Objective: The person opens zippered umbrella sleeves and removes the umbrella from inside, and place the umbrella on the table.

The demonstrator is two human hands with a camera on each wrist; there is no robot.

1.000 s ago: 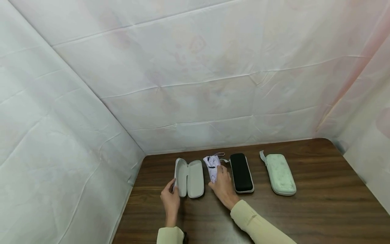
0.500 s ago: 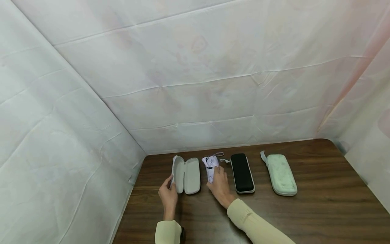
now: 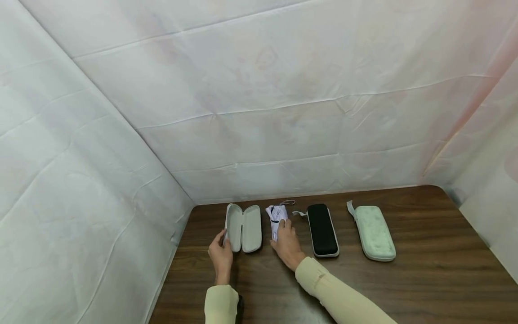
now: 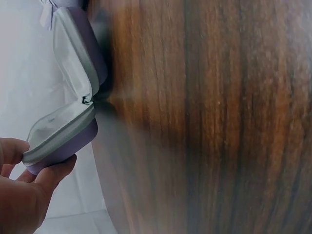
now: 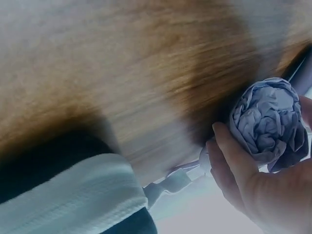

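Lilac bundle point(image 3: 275, 213): It lies on the table point(image 3: 437, 243), between the open case point(image 3: 252, 229) and the black case point(image 3: 321, 229). It is rolled, crinkly cloth with dark marks and a thin loop point(image 3: 288, 202) at its far end.
How the bundle may feel: Probably light and soft outside, maybe firmer inside. The cloth could slip a bit. I don't think it would break easily.
Best hold for the bundle: Round its fat middle, with a gentle squeeze. The loop looks too floppy to steer it by.
Right hand point(image 3: 287, 240): Its fingers bend round the near part of the bundle, with the thumb across from them, so the gap is just as wide as the roll.
Left hand point(image 3: 221, 257): Its fingers and thumb pinch the left half of the open case, thumb at the rim, with little gap.
Open case shape: Two halves like a shell, lilac outside, pale grey inside, a zip round the edge. It looks stiff and light; the rim seems a good place to pinch.
Black case look: Long, round corners, pale zip band, ribbon strap.
Green case point(image 3: 374, 231): Pale, cloudy colour, round corners, closed.
Table top: Brown, stripy wood, likely smooth.
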